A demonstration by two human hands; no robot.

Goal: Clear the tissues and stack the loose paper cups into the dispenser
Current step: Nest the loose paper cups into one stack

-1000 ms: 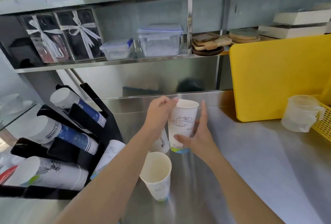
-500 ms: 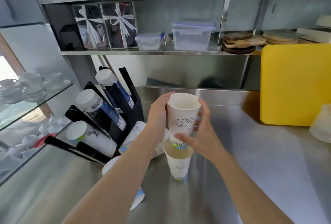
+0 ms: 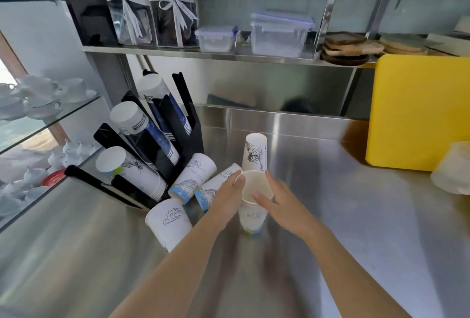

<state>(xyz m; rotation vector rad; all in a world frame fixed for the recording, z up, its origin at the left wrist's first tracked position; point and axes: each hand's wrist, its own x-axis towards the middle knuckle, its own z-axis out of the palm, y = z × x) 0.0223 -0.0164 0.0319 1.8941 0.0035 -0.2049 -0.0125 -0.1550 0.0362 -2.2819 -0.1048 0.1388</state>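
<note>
Left hand [image 3: 227,193] & right hand [image 3: 282,203] grip nested white paper cups [image 3: 251,216]; I cd knuckle over inverted white cup [image 3: 254,151] at 12 o'clock (just behind).

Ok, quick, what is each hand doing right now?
Left hand: grips the top cup at its rim.
Right hand: grips the same cup's other side.

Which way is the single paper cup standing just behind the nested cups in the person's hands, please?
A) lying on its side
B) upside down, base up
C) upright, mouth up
B: the single cup behind the nested cups, which the left hand and right hand hold, shows its closed base on top and widens downward.
</note>
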